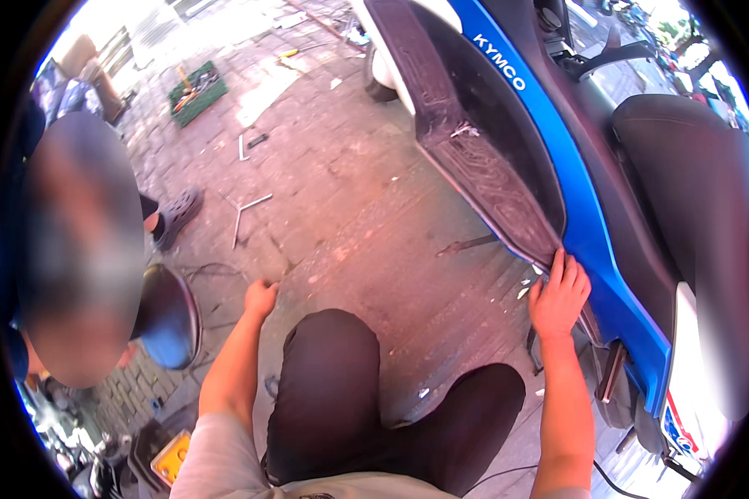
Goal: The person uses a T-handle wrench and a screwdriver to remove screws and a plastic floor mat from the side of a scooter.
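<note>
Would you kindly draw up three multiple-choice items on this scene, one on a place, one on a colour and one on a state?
1. Where does the right hand rest?
A. on the seat
B. on the lower edge of the scooter's side panel
C. on the green crate

2. What colour is the scooter's side panel?
A. blue
B. red
C. yellow

3. How is the left hand held?
A. flat on the scooter
B. gripping the cross wrench
C. closed in a loose fist above the paving, holding nothing visible

Key: 1 B, the fingers lie on the panel's lower edge by the footboard. 2 A, the panel is bright blue beside the black seat. 3 C, the fingers are curled over the brick paving, while the cross wrench lies apart on the ground, as does the green crate.
</note>
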The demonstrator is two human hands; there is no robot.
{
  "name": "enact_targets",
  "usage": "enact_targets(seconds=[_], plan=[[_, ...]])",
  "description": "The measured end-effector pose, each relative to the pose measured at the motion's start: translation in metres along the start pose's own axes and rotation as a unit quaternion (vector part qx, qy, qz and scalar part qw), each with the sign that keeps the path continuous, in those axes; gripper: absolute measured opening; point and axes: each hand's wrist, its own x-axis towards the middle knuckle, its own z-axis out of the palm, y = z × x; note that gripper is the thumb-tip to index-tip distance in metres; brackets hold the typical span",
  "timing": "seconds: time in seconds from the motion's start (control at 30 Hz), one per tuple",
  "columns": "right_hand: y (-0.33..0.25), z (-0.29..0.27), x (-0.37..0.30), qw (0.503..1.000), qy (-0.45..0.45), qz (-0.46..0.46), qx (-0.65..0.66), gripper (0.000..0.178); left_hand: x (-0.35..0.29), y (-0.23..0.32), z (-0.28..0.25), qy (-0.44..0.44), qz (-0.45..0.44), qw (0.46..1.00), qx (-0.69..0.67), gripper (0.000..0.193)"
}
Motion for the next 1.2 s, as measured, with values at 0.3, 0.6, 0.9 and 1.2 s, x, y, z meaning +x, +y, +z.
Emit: enact_targets(seconds=[0.3, 0.6, 0.9, 1.2], plan=[[-0.023, 0.041, -0.009, 0.998, 0.008, 0.043, -0.042, 0.1, 0.213, -0.012, -0.003, 0.02, -0.126, 0.99, 0.051, 0.086], [-0.017, 0.041, -0.015, 0.995, 0.002, 0.043, -0.091, 0.099, 0.248, -0.03, 0.026, 0.105, -0.218, 0.963, 0.122, 0.085], [-0.039, 0.055, -0.007, 0.997, -0.002, 0.07, -0.028, 0.097, 0.263, -0.078, 0.017, -0.01, -0.105, 0.992, -0.075, 0.03], [-0.07, -0.051, 0.038, 0.912, -0.106, 0.2, 0.342, 0.099, -0.031, 0.21, -0.066, -0.141, 0.361, 0.86, -0.332, 0.013]])
